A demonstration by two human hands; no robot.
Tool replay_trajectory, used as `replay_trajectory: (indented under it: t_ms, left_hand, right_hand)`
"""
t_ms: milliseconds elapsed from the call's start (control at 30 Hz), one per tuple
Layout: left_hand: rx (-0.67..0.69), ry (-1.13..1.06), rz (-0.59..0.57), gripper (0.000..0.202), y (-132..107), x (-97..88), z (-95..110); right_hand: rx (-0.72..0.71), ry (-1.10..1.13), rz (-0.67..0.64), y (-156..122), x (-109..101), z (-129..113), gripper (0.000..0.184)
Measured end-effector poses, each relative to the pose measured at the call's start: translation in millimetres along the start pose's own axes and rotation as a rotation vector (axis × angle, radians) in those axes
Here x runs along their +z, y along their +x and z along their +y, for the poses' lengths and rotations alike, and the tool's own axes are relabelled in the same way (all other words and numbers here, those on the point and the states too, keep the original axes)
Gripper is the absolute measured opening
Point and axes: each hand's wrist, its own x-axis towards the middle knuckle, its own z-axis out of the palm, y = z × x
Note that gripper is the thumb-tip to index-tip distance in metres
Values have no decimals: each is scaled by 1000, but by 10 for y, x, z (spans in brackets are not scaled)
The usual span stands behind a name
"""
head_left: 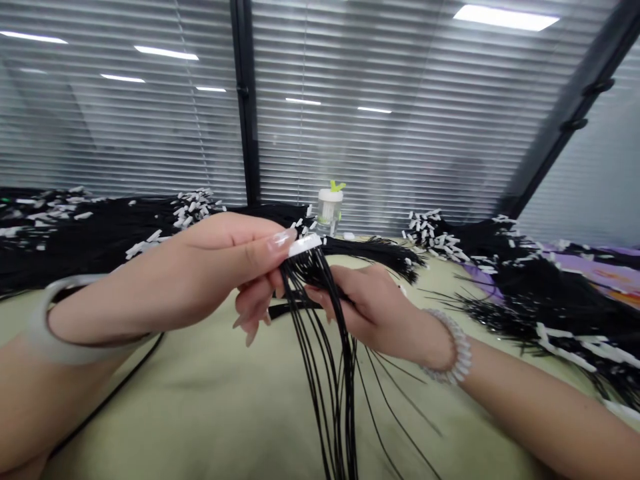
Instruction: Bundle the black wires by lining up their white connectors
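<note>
My left hand (250,267) pinches a white connector (305,245) between thumb and forefinger, its other fingers curled beneath. Many thin black wires (320,360) run from the connector and hang down toward the bottom of the picture. My right hand (367,300) closes around part of these wires just below the connector; its fingertips are partly hidden behind the strands. Some loose strands fan out to the lower right. Behind the hands lies another bundle of black wires (375,250) on the pale table (215,400).
Heaps of black wires with white connectors (195,207) cover the left back. A further heap (525,287) lies at the right, partly over purple sheeting (595,270). A clear jar with a white lid (330,207) stands before the window blinds (400,120).
</note>
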Motion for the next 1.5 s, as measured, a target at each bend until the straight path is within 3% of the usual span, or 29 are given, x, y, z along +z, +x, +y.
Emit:
replay_trajectory:
  t_ms: [100, 233, 333, 467, 600, 667, 767, 833, 867, 967, 1000, 1067, 1133, 1400, 1500]
  left_hand:
    - [33, 3, 130, 44, 9, -12, 9]
    - [26, -31, 216, 43, -2, -32, 10]
    - [10, -99, 216, 41, -45, -40, -5]
    - [0, -179, 68, 40, -90, -84, -61]
    - [48, -12, 217, 40, -51, -160, -109]
    - [32, 108, 288, 41, -12, -189, -116]
    - [-5, 271, 315, 41, 43, -212, -121]
    - [-5, 346, 303, 37, 73, -214, -132]
    - [4, 376, 296, 35, 87, -213, -142]
    - [43, 455, 288, 34, 124, -207, -189]
    - [51, 480, 280, 34, 135, -207, -208]
    - [57, 521, 258, 34, 160, -212, -248]
    - [48, 541, 225, 34, 189, -222, -285]
    - [-39, 523, 209, 34, 365, -282, -427]
    - [-78, 469, 214, 32, 452, -285, -515]
  right_hand:
    - [-26, -223, -24, -6, 60, 148, 20]
    - [-18, -414, -87, -8, 106, 413, 21]
    - [10, -477, -123, -1, 123, 648, 23]
    - [85, -543, -203, -23, 165, 966, 24]
    - [143, -516, -340, -94, 174, 1157, 19]
    - [136, -475, -417, -115, 101, 1127, 32]
    - [102, -424, -457, -78, -88, 865, 58]
    - [74, -408, -379, -18, -180, 587, 58]
    - [27, -396, -199, 10, -195, 442, 50]
    - [-357, -484, 164, 41, -102, 95, 15]
    - [-520, -533, 205, 29, -40, 29, 8]
    - [-778, -601, 187, -14, 99, -23, 12]
    - [-916, -620, 181, -65, 229, 1, 13]
    - [-902, -484, 311, -81, 497, 103, 16]
    - [-863, -455, 228, -38, 502, 104, 17]
